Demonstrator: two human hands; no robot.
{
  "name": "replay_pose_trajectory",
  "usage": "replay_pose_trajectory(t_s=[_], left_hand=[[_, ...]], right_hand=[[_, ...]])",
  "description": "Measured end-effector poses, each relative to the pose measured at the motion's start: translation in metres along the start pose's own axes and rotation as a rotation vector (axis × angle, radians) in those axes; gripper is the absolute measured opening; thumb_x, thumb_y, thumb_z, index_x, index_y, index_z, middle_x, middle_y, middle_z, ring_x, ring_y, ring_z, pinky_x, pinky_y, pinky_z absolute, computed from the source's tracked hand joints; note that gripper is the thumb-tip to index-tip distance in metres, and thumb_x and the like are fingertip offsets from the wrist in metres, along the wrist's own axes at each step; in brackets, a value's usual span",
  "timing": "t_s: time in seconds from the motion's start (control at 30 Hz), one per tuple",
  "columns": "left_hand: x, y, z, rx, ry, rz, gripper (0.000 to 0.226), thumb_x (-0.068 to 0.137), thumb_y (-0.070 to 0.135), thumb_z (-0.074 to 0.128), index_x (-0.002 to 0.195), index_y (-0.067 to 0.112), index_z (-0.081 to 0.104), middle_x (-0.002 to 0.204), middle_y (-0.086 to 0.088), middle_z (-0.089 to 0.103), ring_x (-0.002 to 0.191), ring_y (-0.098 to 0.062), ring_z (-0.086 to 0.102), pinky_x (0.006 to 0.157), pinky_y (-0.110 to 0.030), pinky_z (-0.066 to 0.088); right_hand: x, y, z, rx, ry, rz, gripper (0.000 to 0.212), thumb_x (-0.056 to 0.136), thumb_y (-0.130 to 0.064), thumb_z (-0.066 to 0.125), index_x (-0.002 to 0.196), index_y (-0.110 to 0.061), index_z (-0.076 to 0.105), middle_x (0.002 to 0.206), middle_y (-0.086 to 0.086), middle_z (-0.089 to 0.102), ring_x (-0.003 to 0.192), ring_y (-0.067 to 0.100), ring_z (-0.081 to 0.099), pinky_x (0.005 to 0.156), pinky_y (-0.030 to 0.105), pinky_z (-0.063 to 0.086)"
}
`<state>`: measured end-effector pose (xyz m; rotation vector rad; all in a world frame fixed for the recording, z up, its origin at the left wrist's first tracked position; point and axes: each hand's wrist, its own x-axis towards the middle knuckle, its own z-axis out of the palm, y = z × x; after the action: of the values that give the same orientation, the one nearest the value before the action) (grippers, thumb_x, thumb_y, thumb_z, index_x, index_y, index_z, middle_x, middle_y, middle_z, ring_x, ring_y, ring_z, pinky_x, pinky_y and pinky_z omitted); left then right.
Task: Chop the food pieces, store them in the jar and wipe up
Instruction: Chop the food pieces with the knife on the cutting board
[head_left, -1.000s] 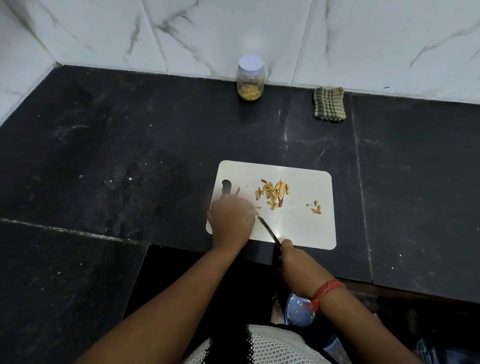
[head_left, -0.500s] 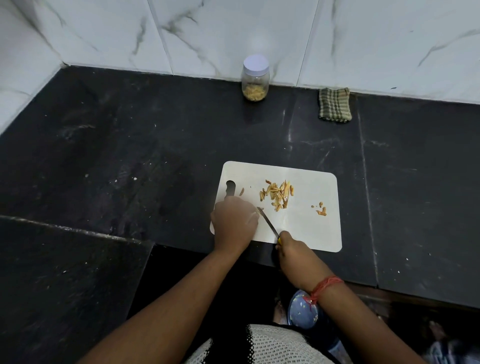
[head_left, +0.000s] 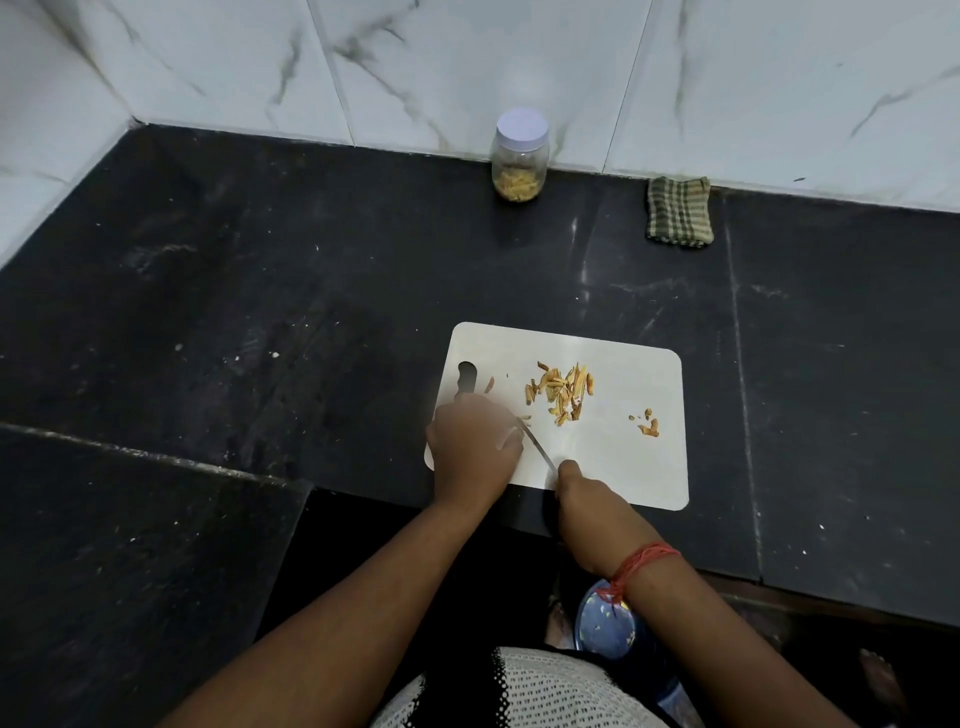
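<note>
A white cutting board (head_left: 623, 467) lies at the front edge of the black counter. On it sits a pile of yellowish chopped food pieces (head_left: 561, 392), with a few more bits (head_left: 649, 425) to the right. My right hand (head_left: 584, 501) grips a knife (head_left: 537, 449) whose blade points up-left toward my left hand (head_left: 475, 447). That hand is curled over the board's left part; what lies under its fingers is hidden. A clear jar (head_left: 520, 156) with a white lid and some food inside stands closed against the back wall.
A folded green checked cloth (head_left: 678, 210) lies by the wall to the right of the jar. Marble-tiled walls bound the black counter (head_left: 260, 312) at the back and left. A lower dark slab lies at the front left. A blue round object (head_left: 608, 621) shows below the counter edge.
The knife blade and my right hand have shifted slightly up toward my left hand. The piles, jar and cloth have stayed put; the view has shifted a little.
</note>
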<state>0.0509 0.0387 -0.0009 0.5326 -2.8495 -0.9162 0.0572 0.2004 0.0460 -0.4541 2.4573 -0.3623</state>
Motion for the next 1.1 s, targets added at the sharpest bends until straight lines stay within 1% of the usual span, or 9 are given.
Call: replay_pose_trajectory(t_s=[0.07, 0.17, 0.3, 0.33, 0.4, 0.5, 0.67, 0.83, 1.1], left_hand=[[0.0, 0.001, 0.0, 0.003, 0.009, -0.008, 0.011, 0.085, 0.037, 0.072, 0.094, 0.032, 0.07, 0.109, 0.013, 0.052, 0.11, -0.016, 0.043, 0.101, -0.036, 0.031], [0.0, 0.001, 0.001, -0.002, 0.012, -0.011, 0.011, 0.085, 0.035, 0.072, 0.095, 0.031, 0.069, 0.109, 0.012, 0.053, 0.11, -0.017, 0.044, 0.1, -0.035, 0.031], [0.0, -0.002, 0.0, -0.002, 0.001, 0.019, 0.012, 0.087, 0.035, 0.071, 0.099, 0.033, 0.07, 0.111, 0.012, 0.052, 0.112, -0.016, 0.042, 0.1, -0.035, 0.031], [-0.001, -0.003, 0.0, -0.004, -0.003, 0.025, 0.012, 0.088, 0.035, 0.07, 0.099, 0.034, 0.07, 0.112, 0.012, 0.052, 0.113, -0.017, 0.042, 0.1, -0.036, 0.032], [-0.002, -0.003, -0.001, 0.006, -0.007, 0.044, 0.012, 0.088, 0.035, 0.07, 0.1, 0.034, 0.07, 0.112, 0.011, 0.051, 0.113, -0.017, 0.042, 0.101, -0.038, 0.034], [-0.001, -0.002, -0.003, 0.023, 0.007, 0.065, 0.012, 0.086, 0.035, 0.072, 0.098, 0.034, 0.072, 0.111, 0.009, 0.049, 0.111, -0.018, 0.042, 0.098, -0.038, 0.033], [0.001, -0.001, -0.004, 0.082, 0.018, 0.158, 0.012, 0.084, 0.034, 0.076, 0.095, 0.035, 0.073, 0.115, 0.005, 0.052, 0.112, -0.02, 0.042, 0.093, -0.041, 0.034], [0.009, 0.007, -0.003, 0.107, 0.0, 0.2, 0.013, 0.084, 0.033, 0.076, 0.096, 0.034, 0.074, 0.117, 0.005, 0.052, 0.112, -0.02, 0.039, 0.092, -0.041, 0.032], [0.021, 0.026, 0.006, 0.125, -0.021, 0.227, 0.014, 0.087, 0.028, 0.071, 0.101, 0.029, 0.074, 0.119, 0.002, 0.053, 0.113, -0.023, 0.042, 0.091, -0.044, 0.037]], right_hand=[[-0.001, 0.001, 0.0, -0.009, -0.007, 0.008, 0.025, 0.092, -0.002, 0.042, 0.114, -0.01, 0.035, 0.091, 0.013, 0.062, 0.066, 0.027, 0.048, 0.064, 0.035, 0.041], [-0.01, 0.007, 0.003, 0.005, -0.001, 0.018, 0.021, 0.093, -0.004, 0.04, 0.112, -0.013, 0.035, 0.083, 0.007, 0.056, 0.067, 0.026, 0.051, 0.066, 0.037, 0.045], [-0.016, 0.014, 0.002, 0.162, -0.033, -0.002, 0.004, 0.099, -0.012, 0.04, 0.099, -0.015, 0.038, 0.075, 0.0, 0.05, 0.069, 0.023, 0.055, 0.062, 0.032, 0.044], [-0.017, 0.014, 0.001, 0.3, -0.058, 0.028, 0.006, 0.101, -0.017, 0.041, 0.097, -0.014, 0.04, 0.073, 0.001, 0.05, 0.063, 0.02, 0.053, 0.054, 0.03, 0.042], [-0.021, 0.014, -0.001, 0.735, -0.153, 0.121, 0.016, 0.102, -0.024, 0.043, 0.091, -0.012, 0.042, 0.063, 0.003, 0.045, 0.041, 0.017, 0.038, 0.038, 0.024, 0.029], [-0.029, 0.011, -0.006, 1.245, -0.284, 0.202, 0.015, 0.102, -0.021, 0.044, 0.087, -0.015, 0.043, 0.056, 0.004, 0.035, 0.033, 0.012, 0.021, 0.041, 0.014, 0.02], [-0.03, 0.016, -0.015, 1.65, -0.401, 0.242, 0.011, 0.101, -0.019, 0.048, 0.095, -0.011, 0.052, 0.058, 0.002, 0.031, 0.03, 0.006, 0.018, 0.036, 0.007, 0.02], [-0.028, 0.022, -0.02, 1.754, -0.342, 0.244, 0.014, 0.1, -0.02, 0.05, 0.092, -0.01, 0.056, 0.057, 0.002, 0.031, 0.029, 0.005, 0.018, 0.036, 0.007, 0.02], [-0.026, 0.03, -0.03, 1.727, -0.279, 0.232, 0.011, 0.101, -0.02, 0.049, 0.093, -0.011, 0.052, 0.056, 0.002, 0.033, 0.029, 0.006, 0.019, 0.037, 0.008, 0.021]])
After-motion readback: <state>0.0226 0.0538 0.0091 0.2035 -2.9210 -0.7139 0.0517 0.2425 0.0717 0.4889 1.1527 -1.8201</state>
